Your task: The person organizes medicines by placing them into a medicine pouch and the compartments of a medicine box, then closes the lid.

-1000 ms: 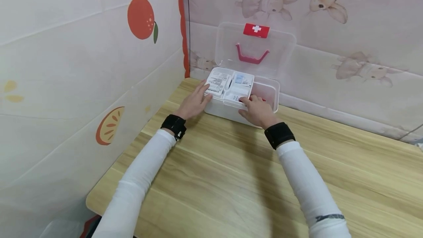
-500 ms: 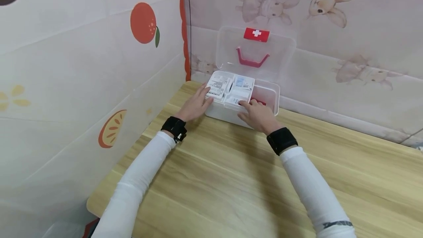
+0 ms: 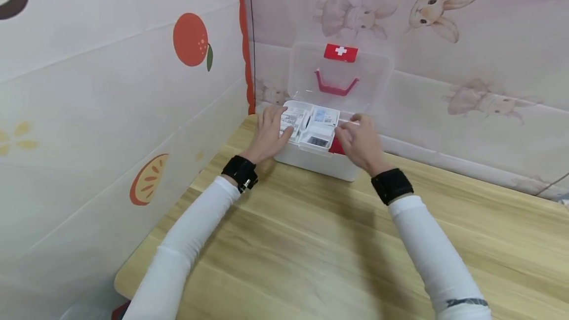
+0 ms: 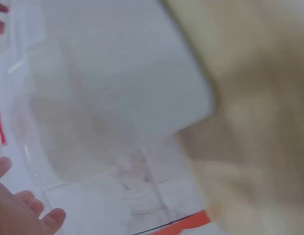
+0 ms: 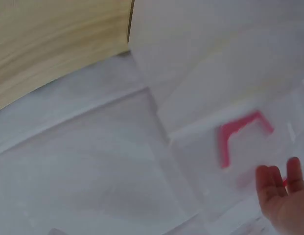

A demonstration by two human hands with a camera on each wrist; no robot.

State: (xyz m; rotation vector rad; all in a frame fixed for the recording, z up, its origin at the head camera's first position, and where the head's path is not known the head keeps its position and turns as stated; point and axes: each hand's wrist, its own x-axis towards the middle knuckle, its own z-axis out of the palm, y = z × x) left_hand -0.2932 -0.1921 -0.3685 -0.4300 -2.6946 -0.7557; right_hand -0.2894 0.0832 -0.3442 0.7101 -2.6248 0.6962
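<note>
A white first-aid box (image 3: 313, 164) stands against the back wall, its clear lid (image 3: 302, 75) raised. Inside, on the left, a white divided tray (image 3: 305, 130) bears flat printed packs (image 3: 291, 121) and a blue-and-white pack (image 3: 326, 114). Something red (image 3: 338, 146) shows beside the tray's right edge. My left hand (image 3: 268, 135) lies at the box's left side, fingers spread over the tray's edge. Over the right part of the box, my right hand (image 3: 363, 143) has its fingers bent near the tray's right edge, with nothing visibly held; its fingers (image 5: 293, 175) look loose in the right wrist view.
The box stands on a wood-grain table (image 3: 275, 241), close to the corner of two cloth-covered walls. A pink handle (image 3: 335, 88) and a red label with a white cross (image 3: 341, 53) are on the lid. The wrist views are blurred.
My right hand has moved from the tray's front edge back and to the right, uncovering a dark-labelled item and the red thing. My left hand has slid slightly further over the box's left edge.
</note>
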